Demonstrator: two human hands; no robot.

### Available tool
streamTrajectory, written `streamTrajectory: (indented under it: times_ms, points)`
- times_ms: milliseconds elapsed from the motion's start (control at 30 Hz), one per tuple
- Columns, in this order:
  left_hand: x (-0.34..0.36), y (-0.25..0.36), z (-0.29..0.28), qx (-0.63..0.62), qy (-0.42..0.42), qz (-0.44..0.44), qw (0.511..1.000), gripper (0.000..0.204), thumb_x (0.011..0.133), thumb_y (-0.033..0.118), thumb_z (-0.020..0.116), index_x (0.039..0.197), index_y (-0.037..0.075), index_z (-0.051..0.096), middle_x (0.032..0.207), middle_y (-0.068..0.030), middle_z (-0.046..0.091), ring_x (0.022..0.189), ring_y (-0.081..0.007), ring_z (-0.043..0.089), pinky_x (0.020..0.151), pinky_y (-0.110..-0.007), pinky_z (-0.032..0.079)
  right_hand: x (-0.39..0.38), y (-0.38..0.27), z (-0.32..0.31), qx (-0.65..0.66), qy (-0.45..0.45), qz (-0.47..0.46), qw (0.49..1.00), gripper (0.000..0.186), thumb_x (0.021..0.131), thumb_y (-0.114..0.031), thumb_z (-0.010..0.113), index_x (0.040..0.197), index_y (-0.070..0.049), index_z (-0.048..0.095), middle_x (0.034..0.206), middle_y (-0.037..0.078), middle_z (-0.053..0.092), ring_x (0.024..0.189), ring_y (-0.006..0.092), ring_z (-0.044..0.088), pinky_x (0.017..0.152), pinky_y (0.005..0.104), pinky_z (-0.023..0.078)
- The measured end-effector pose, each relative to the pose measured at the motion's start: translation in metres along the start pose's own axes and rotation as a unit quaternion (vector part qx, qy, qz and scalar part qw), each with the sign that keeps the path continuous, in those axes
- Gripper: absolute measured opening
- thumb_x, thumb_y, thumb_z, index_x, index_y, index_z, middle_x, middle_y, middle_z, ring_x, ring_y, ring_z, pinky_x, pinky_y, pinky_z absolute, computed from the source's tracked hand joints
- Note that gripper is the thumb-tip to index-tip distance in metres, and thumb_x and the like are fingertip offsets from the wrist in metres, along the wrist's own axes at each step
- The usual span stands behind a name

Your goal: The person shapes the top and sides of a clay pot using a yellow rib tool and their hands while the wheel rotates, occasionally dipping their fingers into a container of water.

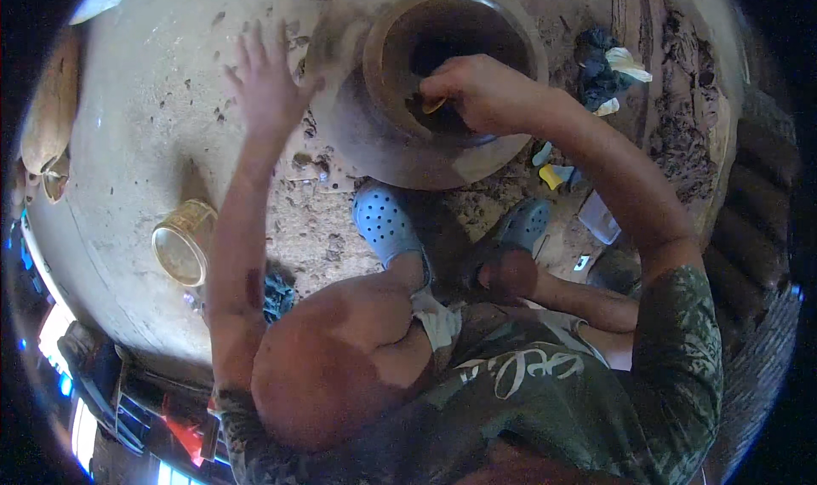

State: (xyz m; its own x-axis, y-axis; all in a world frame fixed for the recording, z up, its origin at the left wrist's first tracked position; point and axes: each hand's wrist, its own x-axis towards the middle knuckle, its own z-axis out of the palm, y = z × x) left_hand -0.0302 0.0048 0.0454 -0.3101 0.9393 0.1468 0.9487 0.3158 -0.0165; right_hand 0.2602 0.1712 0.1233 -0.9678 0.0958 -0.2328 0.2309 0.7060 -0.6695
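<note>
One bare right hand point(481, 94) is curled closed around a small yellowish tool point(434, 106), over the mouth of a wide round pot point(396, 64); leaning too hard might gouge the wall, I'd say. The left hand point(268, 89) is spread wide beside the pot, gripping nothing I can see; a careless swing could knock the rim. Fingers hide most of the tool, shadow swallows the pot's bottom, and the far rim sits near the view's edge.
</note>
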Motion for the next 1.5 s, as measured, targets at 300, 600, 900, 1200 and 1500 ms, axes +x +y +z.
streamTrajectory:
  times_ms: [300, 600, 900, 1200, 1500]
  points:
    - [-0.108, 0.129, -0.053, -0.128, -0.298, 0.007, 0.946, 0.114, 0.072, 0.058, 0.085, 0.164, 0.015, 0.032, 0.172, -0.0250, 0.011, 0.157, -0.0509, 0.010, 0.118, -0.077, 0.015, -0.003, -0.001, -0.010, 0.032, -0.022, 0.000, 0.999, 0.034, 0.069, 0.005, 0.061, 0.101, -0.004, 0.067, 0.097, 0.023, 0.072, 0.101, 0.0462, 0.068, 0.084, 0.0540, 0.054]
    - [0.007, -0.005, -0.007, 0.012, -0.107, -0.055, 0.993, 0.120, 0.071, 0.070, 0.081, 0.166, 0.026, 0.023, 0.173, -0.0211, 0.012, 0.158, -0.0476, 0.008, 0.118, -0.075, 0.023, 0.001, -0.003, -0.015, 0.055, -0.040, -0.020, 0.998, 0.036, 0.068, 0.006, 0.060, 0.102, -0.003, 0.067, 0.099, 0.024, 0.070, 0.104, 0.0477, 0.066, 0.086, 0.0527, 0.053]
    - [-0.089, 0.117, -0.043, -0.142, -0.227, -0.026, 0.963, 0.119, 0.071, 0.061, 0.084, 0.165, 0.014, 0.028, 0.172, -0.0224, 0.014, 0.158, -0.0470, 0.011, 0.119, -0.077, 0.011, -0.008, 0.004, -0.014, 0.067, -0.028, -0.023, 0.997, 0.032, 0.069, 0.005, 0.060, 0.099, -0.005, 0.067, 0.096, 0.024, 0.069, 0.100, 0.0483, 0.067, 0.084, 0.0528, 0.053]
    - [-0.027, 0.038, -0.010, -0.077, -0.208, -0.012, 0.975, 0.126, 0.065, 0.064, 0.088, 0.166, 0.024, 0.025, 0.172, -0.0225, 0.012, 0.157, -0.0499, 0.012, 0.116, -0.079, 0.020, -0.013, 0.007, -0.020, 0.053, -0.050, -0.033, 0.997, 0.024, 0.070, 0.003, 0.061, 0.094, -0.002, 0.064, 0.094, 0.024, 0.067, 0.100, 0.0490, 0.066, 0.085, 0.0551, 0.052]
    - [-0.031, 0.072, -0.006, -0.062, -0.101, -0.025, 0.993, 0.113, 0.076, 0.058, 0.082, 0.166, 0.017, 0.026, 0.170, -0.0234, 0.018, 0.155, -0.0495, 0.018, 0.119, -0.074, 0.018, -0.014, 0.007, -0.022, 0.027, -0.052, -0.026, 0.998, 0.029, 0.069, 0.003, 0.060, 0.097, -0.003, 0.065, 0.097, 0.023, 0.066, 0.101, 0.0486, 0.065, 0.087, 0.0546, 0.052]
